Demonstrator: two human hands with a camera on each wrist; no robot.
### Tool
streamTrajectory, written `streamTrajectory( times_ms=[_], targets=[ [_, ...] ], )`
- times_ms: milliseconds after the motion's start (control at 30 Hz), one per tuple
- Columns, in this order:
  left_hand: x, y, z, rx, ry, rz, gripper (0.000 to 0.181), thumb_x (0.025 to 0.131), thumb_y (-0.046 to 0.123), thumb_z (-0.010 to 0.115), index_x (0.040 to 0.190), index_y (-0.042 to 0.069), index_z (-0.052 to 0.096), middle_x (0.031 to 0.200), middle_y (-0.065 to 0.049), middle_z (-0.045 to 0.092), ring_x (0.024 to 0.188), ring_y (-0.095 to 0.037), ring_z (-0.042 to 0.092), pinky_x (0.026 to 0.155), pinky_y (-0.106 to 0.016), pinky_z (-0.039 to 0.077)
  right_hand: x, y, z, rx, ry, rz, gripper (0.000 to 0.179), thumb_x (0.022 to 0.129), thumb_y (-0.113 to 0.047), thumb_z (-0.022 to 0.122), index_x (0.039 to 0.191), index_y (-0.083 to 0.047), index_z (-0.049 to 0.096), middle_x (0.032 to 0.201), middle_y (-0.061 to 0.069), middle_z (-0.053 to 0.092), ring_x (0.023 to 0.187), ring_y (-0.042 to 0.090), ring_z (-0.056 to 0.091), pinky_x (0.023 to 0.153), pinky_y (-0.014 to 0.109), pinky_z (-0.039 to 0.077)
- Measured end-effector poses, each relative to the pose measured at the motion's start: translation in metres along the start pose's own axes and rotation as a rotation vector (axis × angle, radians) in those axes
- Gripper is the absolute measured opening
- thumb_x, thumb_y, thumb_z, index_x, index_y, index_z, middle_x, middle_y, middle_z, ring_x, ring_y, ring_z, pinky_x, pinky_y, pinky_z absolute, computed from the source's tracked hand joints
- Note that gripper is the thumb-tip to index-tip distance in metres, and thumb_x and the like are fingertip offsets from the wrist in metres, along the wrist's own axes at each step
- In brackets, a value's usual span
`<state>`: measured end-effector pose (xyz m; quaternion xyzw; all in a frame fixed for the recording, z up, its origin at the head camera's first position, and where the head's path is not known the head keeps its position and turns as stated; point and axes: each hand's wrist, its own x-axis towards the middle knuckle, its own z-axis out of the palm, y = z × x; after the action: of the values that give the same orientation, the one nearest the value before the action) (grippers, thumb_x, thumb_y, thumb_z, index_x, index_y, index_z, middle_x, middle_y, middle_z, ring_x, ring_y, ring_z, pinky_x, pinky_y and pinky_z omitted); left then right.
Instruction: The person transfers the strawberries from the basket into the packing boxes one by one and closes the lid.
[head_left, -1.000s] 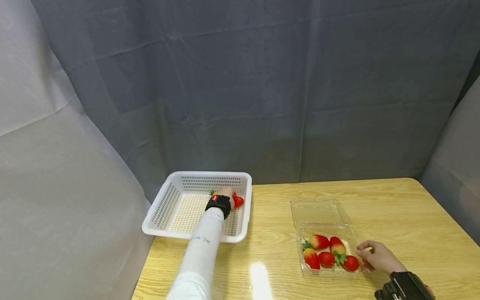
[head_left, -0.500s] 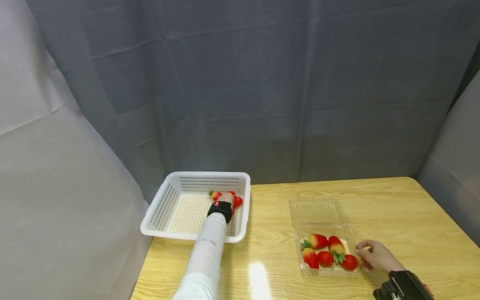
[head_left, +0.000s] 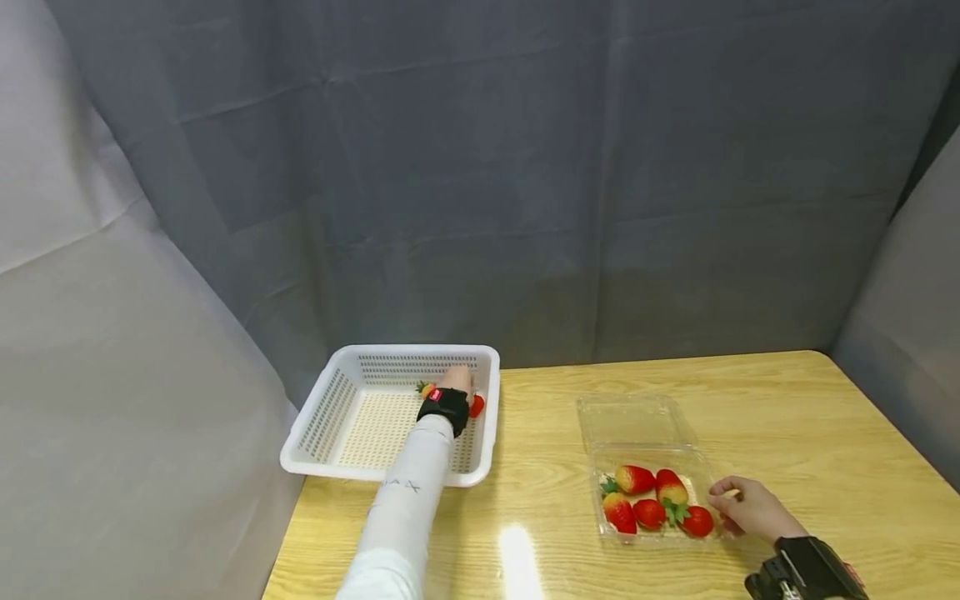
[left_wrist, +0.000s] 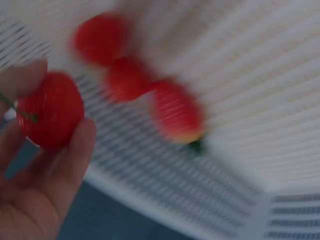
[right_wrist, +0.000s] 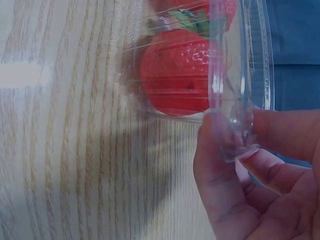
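Note:
In the left wrist view a red strawberry with a thin green stem is gripped between the thumb and fingers of my left hand. That hand is inside the white slotted basket, at its right end. Three blurred strawberries lie close together in the basket beside the hand. My right hand pinches the right edge of a clear plastic box between thumb and fingers. Several strawberries, some with green leaves, lie in the box, whose clear lid is folded back.
The basket and the box stand apart on a light wooden table, basket left, box right. A dark grey cloth rises behind the table's back edge. Lighter cloth stands along the left side.
My left hand draws slightly nearer within the basket, then reaches a little farther back toward its rear wall. The right hand keeps its hold on the box edge.

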<state>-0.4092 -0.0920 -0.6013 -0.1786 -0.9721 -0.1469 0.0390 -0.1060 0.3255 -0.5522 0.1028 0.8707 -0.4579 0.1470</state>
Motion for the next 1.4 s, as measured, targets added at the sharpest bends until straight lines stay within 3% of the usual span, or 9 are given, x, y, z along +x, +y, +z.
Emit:
streamTrajectory(
  times_ms=[100, 167, 267, 400, 533, 767, 967, 1167, 1400],
  targets=[
    [0.003, 0.055, -0.065, -0.03, 0.107, 0.088, 0.015, 0.068, 0.007, 0.07, 0.083, 0.009, 0.068, 0.085, -0.011, 0.059, 0.072, -0.025, 0.059, 0.06, -0.031, 0.048, -0.002, -0.001, -0.002, -0.022, 0.006, -0.012, 0.02, 0.089, -0.006, 0.051, 0.099, 0.012, 0.051, 0.06, 0.007, 0.053, 0.052, 0.018, 0.054, 0.05, 0.03, 0.046],
    [-0.012, 0.112, -0.118, -0.04, 0.118, 0.136, 0.031, 0.07, 0.005, 0.072, 0.1, 0.009, 0.068, 0.101, -0.013, 0.057, 0.085, -0.03, 0.06, 0.072, -0.035, 0.05, -0.004, -0.003, -0.004, -0.027, 0.002, -0.018, 0.021, 0.09, -0.006, 0.051, 0.099, 0.012, 0.051, 0.06, 0.007, 0.053, 0.052, 0.018, 0.054, 0.05, 0.03, 0.046],
    [-0.038, 0.182, -0.154, -0.065, 0.107, 0.349, 0.039, 0.074, 0.009, 0.071, 0.113, 0.009, 0.063, 0.111, -0.01, 0.055, 0.096, -0.024, 0.058, 0.082, -0.027, 0.047, -0.007, -0.004, -0.006, -0.027, 0.0, -0.01, 0.021, 0.09, -0.006, 0.05, 0.099, 0.013, 0.051, 0.062, 0.007, 0.053, 0.053, 0.019, 0.055, 0.05, 0.03, 0.046],
    [-0.066, 0.244, -0.132, -0.072, -0.034, 0.655, 0.038, 0.08, 0.013, 0.069, 0.118, 0.011, 0.06, 0.117, -0.005, 0.052, 0.102, -0.012, 0.054, 0.085, -0.013, 0.04, -0.007, -0.005, -0.006, -0.013, 0.0, -0.002, 0.021, 0.089, -0.005, 0.05, 0.099, 0.013, 0.05, 0.064, 0.007, 0.052, 0.054, 0.019, 0.055, 0.05, 0.03, 0.047],
    [-0.095, 0.279, -0.076, -0.007, -0.244, 0.792, 0.039, 0.082, 0.019, 0.069, 0.12, 0.015, 0.06, 0.117, 0.001, 0.052, 0.102, -0.004, 0.05, 0.085, -0.006, 0.035, -0.006, -0.005, -0.004, -0.011, 0.005, -0.008, 0.02, 0.089, -0.005, 0.05, 0.098, 0.012, 0.051, 0.063, 0.006, 0.051, 0.053, 0.018, 0.055, 0.05, 0.03, 0.047],
    [-0.131, 0.293, 0.007, 0.233, -0.364, 0.757, 0.038, 0.078, 0.026, 0.072, 0.115, 0.028, 0.063, 0.108, 0.012, 0.054, 0.097, 0.002, 0.051, 0.086, -0.007, 0.034, -0.005, -0.005, -0.003, -0.022, 0.018, -0.005, 0.019, 0.089, -0.006, 0.051, 0.097, 0.012, 0.051, 0.064, 0.007, 0.052, 0.053, 0.018, 0.054, 0.05, 0.03, 0.047],
    [-0.142, 0.294, 0.023, 0.275, -0.346, 0.764, 0.034, 0.079, 0.021, 0.07, 0.111, 0.03, 0.065, 0.1, 0.013, 0.057, 0.09, 0.002, 0.054, 0.079, -0.007, 0.038, -0.005, -0.006, -0.003, -0.011, 0.01, 0.006, 0.021, 0.09, -0.007, 0.05, 0.099, 0.012, 0.05, 0.067, 0.007, 0.052, 0.055, 0.018, 0.054, 0.051, 0.03, 0.046],
    [-0.128, 0.28, -0.02, 0.091, -0.419, 0.677, 0.047, 0.081, 0.028, 0.068, 0.126, 0.023, 0.055, 0.124, 0.008, 0.051, 0.11, -0.001, 0.048, 0.09, -0.009, 0.033, -0.006, -0.005, -0.001, -0.008, 0.014, 0.004, 0.02, 0.09, -0.005, 0.05, 0.099, 0.013, 0.05, 0.064, 0.007, 0.051, 0.055, 0.018, 0.053, 0.05, 0.029, 0.046],
    [-0.065, 0.212, -0.119, -0.095, -0.008, 0.374, 0.04, 0.082, 0.022, 0.064, 0.121, 0.013, 0.057, 0.122, -0.004, 0.055, 0.11, -0.02, 0.053, 0.091, -0.027, 0.043, -0.004, -0.004, -0.002, -0.018, 0.025, 0.002, 0.019, 0.09, -0.005, 0.05, 0.098, 0.012, 0.05, 0.064, 0.007, 0.051, 0.054, 0.018, 0.054, 0.049, 0.029, 0.046]
  ],
)
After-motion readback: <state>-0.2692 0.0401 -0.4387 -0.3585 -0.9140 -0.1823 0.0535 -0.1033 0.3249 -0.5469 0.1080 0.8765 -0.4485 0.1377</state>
